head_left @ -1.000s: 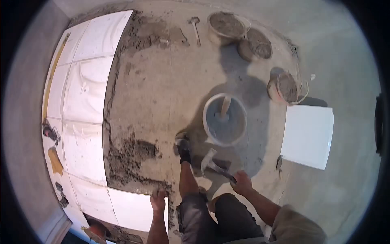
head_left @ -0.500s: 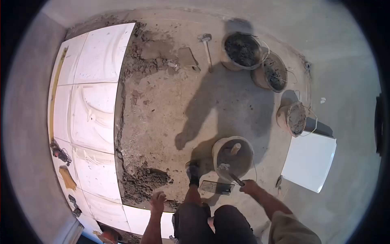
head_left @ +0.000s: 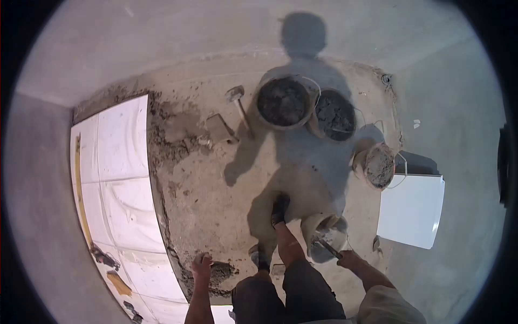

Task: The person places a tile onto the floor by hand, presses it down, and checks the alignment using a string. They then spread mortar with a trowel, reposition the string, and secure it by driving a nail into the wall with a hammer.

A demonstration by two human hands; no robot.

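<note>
Position: from where I stand, the person faces the far wall, right foot (head_left: 279,209) ahead of left foot (head_left: 260,259). Current step, as I judge it: carrying on foot.

Right hand (head_left: 349,260): fingers closed around the handle of a hammer (head_left: 330,249). The hammer points forward and inward; its head appears over the near bucket (head_left: 309,238), though contact between the two cannot be confirmed.

Left hand (head_left: 202,263): fingers curled, beside the heap of mortar (head_left: 221,274) and the white tiles (head_left: 135,216). Whether they enclose anything (the hand is small and blurred here) I cannot tell.

Surroundings: a mallet (head_left: 236,95) lies beside a trowel (head_left: 218,128) on the floor (head_left: 210,194). To their right stand two filled buckets side by side, with a third, smaller pail (head_left: 360,162) just beside the loose white panel (head_left: 409,211).

Handling judgement: moving the hammer calls for a firm grip and clearance over the bucket rim. Any step calls for level footing — clear of the bucket — and the left hand kept off the mortar.
</note>
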